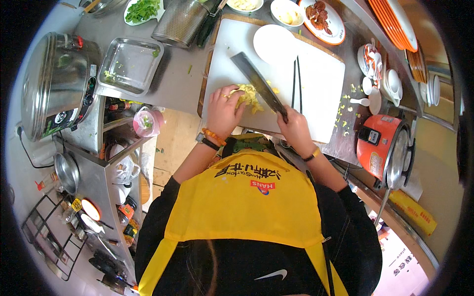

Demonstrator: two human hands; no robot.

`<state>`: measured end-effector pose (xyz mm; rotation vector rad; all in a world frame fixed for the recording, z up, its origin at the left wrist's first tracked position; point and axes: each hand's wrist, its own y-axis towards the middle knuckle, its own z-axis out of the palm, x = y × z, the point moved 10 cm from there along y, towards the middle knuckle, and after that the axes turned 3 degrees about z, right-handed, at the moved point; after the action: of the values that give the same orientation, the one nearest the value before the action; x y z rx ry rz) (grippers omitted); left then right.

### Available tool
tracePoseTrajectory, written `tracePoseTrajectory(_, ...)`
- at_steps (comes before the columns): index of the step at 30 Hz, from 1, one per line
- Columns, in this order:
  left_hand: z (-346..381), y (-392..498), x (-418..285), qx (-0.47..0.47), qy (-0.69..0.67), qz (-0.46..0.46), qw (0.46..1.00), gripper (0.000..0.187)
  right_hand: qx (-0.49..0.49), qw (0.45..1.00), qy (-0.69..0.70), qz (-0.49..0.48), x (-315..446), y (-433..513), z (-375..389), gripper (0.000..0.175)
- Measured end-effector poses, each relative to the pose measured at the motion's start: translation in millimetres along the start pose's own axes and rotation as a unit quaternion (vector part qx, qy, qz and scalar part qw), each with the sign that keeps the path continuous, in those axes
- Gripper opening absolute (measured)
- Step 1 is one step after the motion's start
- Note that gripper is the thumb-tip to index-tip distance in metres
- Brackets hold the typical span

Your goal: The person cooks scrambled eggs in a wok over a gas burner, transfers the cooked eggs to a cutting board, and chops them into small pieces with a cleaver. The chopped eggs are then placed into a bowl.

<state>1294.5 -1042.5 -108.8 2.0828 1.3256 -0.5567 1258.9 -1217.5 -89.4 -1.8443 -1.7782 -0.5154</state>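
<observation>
My right hand (295,127) grips the handle of a broad-bladed kitchen cleaver (255,78), whose dark blade slants up and to the left across the white cutting board (318,100). Beside the blade lies a small heap of pale yellow chopped food (250,98), perhaps ginger. The fingers of my left hand (225,109) are curled at the heap's left edge, touching it. A few yellow bits sit on the blade's far side. A pair of black chopsticks (296,87) rests on the board to the right, below a white round plate or bowl (276,44).
A steel tray (127,68) with scraps and a large steel pot (59,85) stand left. Behind the board are a perforated steel cylinder (181,24), a white bowl (287,13) and a plate of browned meat (335,27). A red rice cooker (376,142) sits right, near scattered scraps (342,118).
</observation>
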Motion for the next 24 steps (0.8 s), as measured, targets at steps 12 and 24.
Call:
tracePoseTrajectory(12, 7, -4, 7, 0.023, -0.027, 0.005, 0.999, 0.029, 0.037, 0.991, -0.125, -0.019, 12, -3, 35, 0.015)
tracePoseTrajectory(24, 6, -10, 21, 0.023, -0.03, -0.007, 0.999, 0.034, 0.089, 0.99, -0.112, -0.008, 18, -16, 27, 0.013)
